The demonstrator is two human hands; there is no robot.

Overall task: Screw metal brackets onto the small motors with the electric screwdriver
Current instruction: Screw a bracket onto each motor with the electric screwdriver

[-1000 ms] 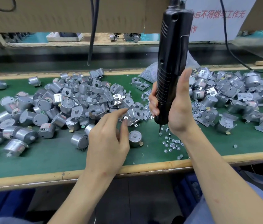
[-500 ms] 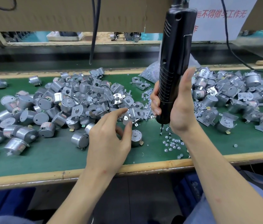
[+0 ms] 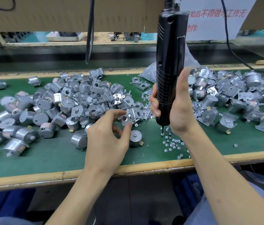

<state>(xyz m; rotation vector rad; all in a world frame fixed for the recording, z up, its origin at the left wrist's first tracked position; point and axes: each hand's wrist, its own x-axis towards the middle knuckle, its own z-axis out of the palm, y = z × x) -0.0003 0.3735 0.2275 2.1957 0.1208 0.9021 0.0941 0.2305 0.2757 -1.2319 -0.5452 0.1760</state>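
Left hand (image 3: 105,140): I pinch a bracket (image 3: 125,119), probably light, stiff and sharp-edged, by its rim, at 11 o'clock of the upright motor (image 3: 135,137). Right hand (image 3: 181,111): I grip the screwdriver (image 3: 170,62), tip at the motor's 3 o'clock.

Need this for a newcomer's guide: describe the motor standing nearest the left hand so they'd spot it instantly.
On the green bench mat, look in the gap between the two motor heaps, beside the thumb of the left hand. The motor there stands alone, shaft end up, while its neighbours lie tumbled in piles.
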